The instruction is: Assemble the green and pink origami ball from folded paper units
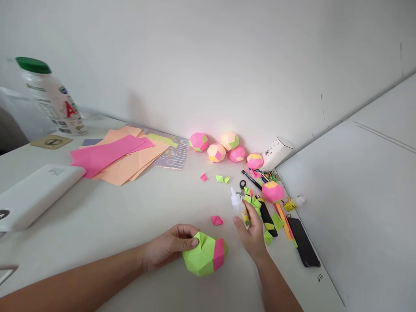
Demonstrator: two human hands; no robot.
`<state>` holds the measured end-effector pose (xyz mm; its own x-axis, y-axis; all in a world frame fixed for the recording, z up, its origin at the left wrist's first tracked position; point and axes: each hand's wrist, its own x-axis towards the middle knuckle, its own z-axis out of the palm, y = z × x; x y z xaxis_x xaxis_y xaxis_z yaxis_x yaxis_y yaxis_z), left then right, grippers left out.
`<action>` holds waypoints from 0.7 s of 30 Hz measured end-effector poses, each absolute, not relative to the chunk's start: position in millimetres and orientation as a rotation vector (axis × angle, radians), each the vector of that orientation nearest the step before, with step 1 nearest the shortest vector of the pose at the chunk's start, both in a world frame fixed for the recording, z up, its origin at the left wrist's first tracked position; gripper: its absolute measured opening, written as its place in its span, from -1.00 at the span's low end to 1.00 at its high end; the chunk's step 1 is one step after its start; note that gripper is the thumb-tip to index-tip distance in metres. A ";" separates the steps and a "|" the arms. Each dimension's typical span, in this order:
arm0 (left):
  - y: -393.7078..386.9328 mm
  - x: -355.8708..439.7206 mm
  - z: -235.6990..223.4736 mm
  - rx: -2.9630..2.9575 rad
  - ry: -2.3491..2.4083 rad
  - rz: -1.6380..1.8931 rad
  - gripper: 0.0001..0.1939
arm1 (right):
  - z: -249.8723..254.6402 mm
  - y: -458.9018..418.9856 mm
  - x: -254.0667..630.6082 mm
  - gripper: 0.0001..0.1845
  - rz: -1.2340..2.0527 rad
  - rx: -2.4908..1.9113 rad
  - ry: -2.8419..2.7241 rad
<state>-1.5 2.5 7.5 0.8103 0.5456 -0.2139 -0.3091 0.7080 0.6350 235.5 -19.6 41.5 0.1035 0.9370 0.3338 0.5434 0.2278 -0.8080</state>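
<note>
White wall (227, 65): fills the back, meeting another pale panel at the right.
Table (130, 212): pale, carrying everything in a spread along the wall.
Paper sheets (143, 158): peach ones fanned out at the left, with pink strips (107, 154) lying over them.
Green-capped bottle (53, 99): standing at the far left, near the wall.
White oblong case (39, 195): at the left edge, nearer than the sheets.
Left hand (172, 245): pinching the green ball, thumb on its upper face, fingers mostly hidden behind.
Right hand (251, 232): closed round the glue bottle, thumb on the near side, fingers curled behind.
Green paper ball (199, 255): faceted, with one pink panel on its right, between the two hands at the front of the table; a pointed green flap stands up beside the left thumb.
Black phone-like slab (303, 242): flat at the right edge.
Finished-looking balls (199, 141): six in pink, peach, yellow and green, five near the wall, one farther right.
Glue bottle (239, 208): nozzle up, leaning slightly left; whether its base touches the table, I cannot tell.
Black pen (251, 179): slanting beside the scissors (242, 184).
Pink folded piece (217, 220): on the table, just beyond the green ball.
</note>
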 end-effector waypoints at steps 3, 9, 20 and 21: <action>3.2 -0.4 11.5 0.599 0.415 0.508 -0.82 | 54.5 -36.2 229.7 -0.56 0.573 -1.324 -1.502; 4.5 -0.6 13.5 0.595 0.412 0.505 -0.80 | 57.9 -48.9 223.3 -0.70 0.755 -1.204 -1.369; 6.1 -0.4 17.5 0.619 0.398 0.494 -0.79 | 45.1 -48.6 224.3 -0.75 0.888 -1.218 -1.269; 6.2 -0.6 18.0 0.629 0.392 0.491 -0.78 | 45.3 -49.0 223.7 -0.75 0.880 -1.228 -1.264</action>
